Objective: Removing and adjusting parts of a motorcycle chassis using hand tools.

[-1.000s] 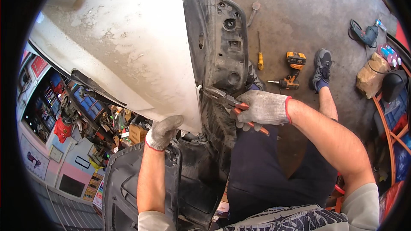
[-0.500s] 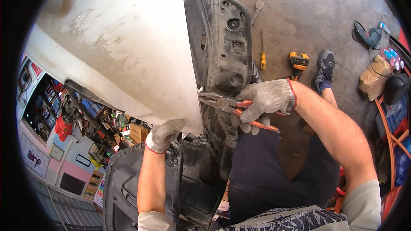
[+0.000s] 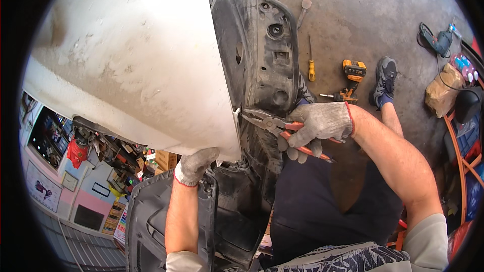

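A large dirty white body panel (image 3: 143, 75) fills the upper left. My gloved left hand (image 3: 195, 165) is closed around its lower edge, the fingers partly hidden behind it. In my gloved right hand (image 3: 322, 122) is a pair of pliers (image 3: 273, 123) with red handles. Their jaws point left, close beside a small white tab (image 3: 237, 113) on the panel's right edge; no grip on the tab is visible. Behind the panel stands a dusty black plastic frame (image 3: 269, 65) with several holes.
On the concrete floor lie a yellow-handled screwdriver (image 3: 311, 65), a hammer (image 3: 304, 10), a yellow-black cordless drill (image 3: 351, 78) and a corded power tool (image 3: 437, 40). A brown stone-like block (image 3: 443, 85) sits at right. A black plastic panel (image 3: 169, 216) stands at lower left.
The pliers have shifted slightly right and turned, their jaws now just off the panel's edge. The panel's lower edge and my left hand sit a little lower in the view.
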{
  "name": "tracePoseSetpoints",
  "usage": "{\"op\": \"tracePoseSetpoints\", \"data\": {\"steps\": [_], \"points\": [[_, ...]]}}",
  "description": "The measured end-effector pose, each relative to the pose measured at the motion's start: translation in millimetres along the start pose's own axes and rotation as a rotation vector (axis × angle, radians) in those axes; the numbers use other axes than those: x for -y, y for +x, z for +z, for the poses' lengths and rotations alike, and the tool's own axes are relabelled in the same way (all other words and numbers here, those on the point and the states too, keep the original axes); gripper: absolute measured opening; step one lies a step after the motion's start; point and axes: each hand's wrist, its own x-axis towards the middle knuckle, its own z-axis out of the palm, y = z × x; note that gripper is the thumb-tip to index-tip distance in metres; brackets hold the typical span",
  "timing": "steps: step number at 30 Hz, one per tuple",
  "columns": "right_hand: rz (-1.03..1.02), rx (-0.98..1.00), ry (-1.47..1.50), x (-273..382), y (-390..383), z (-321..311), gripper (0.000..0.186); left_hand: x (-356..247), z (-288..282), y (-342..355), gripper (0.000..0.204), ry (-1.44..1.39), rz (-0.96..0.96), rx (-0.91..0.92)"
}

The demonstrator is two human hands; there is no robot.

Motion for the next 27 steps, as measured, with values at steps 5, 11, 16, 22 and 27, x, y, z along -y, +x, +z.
{"op": "tracePoseSetpoints", "data": {"steps": [5, 11, 16, 22, 27], "points": [[0.038, 0.005, -0.012, -2, 1, -2, 0.026, 1, 6, 0, 0.035, 0.004, 0.012, -0.059], [0.042, 0.018, -0.061, 0, 7, -4, 0.028, 9, -16, 1, 0.049, 0.056, 0.025, 0.021], [0.061, 0.028, -0.087, 1, 10, -12, 0.027, 3, 4, 1, 0.03, -0.003, 0.065, -0.016], [0.112, 0.06, -0.134, 15, 15, -25, 0.026, 5, -8, 1, 0.029, 0.028, 0.007, -0.017], [0.105, 0.041, -0.163, 12, 19, -23, 0.026, 6, -15, -1, 0.039, -0.023, 0.041, 0.084]]}}
